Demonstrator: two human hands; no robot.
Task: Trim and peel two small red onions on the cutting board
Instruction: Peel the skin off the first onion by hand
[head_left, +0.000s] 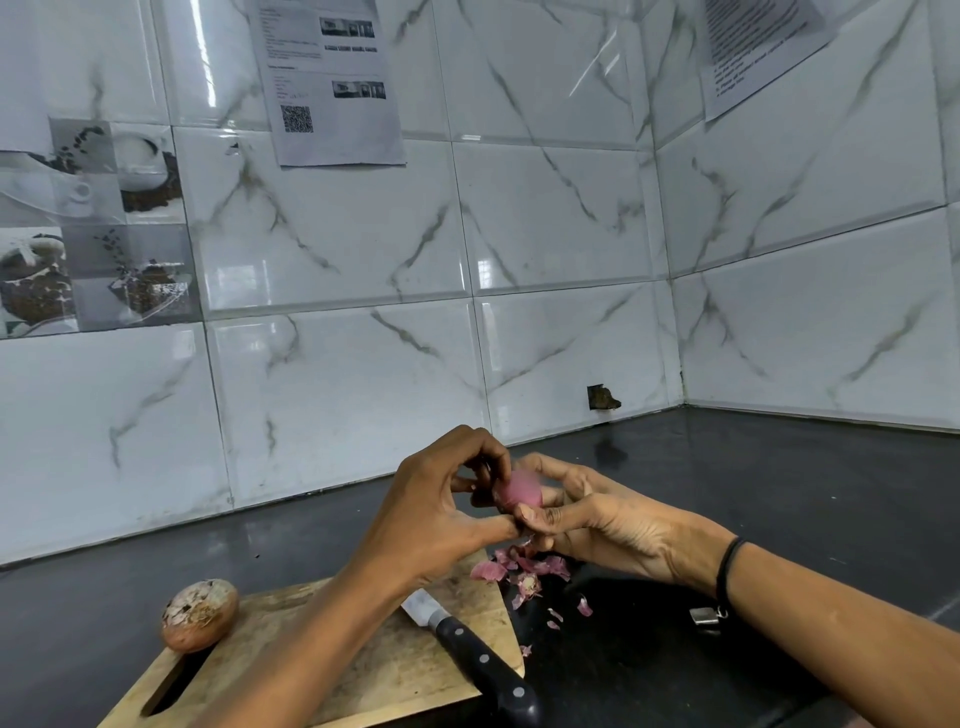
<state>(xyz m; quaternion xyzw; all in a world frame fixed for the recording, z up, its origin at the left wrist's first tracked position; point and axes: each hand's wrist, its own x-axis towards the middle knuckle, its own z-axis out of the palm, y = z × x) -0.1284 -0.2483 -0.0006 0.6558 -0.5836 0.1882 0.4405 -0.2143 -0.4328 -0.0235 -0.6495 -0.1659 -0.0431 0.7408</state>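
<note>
Roughly half done, I judge: the first onion (519, 491) shows bare pink flesh, skin scraps (524, 569) lie by the far corner of the cutting board (395, 670), and the second onion (200, 616) sits on the board's left corner in its dry skin, with the knife (467, 644) lying nearby. The hands meet above the board's far edge. The right hand (608, 519) grips the first onion while the left hand (441, 509) pinches at it with curled fingers.

We see a printed sheet with a QR code (332, 83) on the marble-veined wall tiles (561, 218) at upper centre, and another paper (763, 52) at upper right. Coffee-themed picture tiles (93, 223) sit at the left edge, above the dark countertop (779, 493).
</note>
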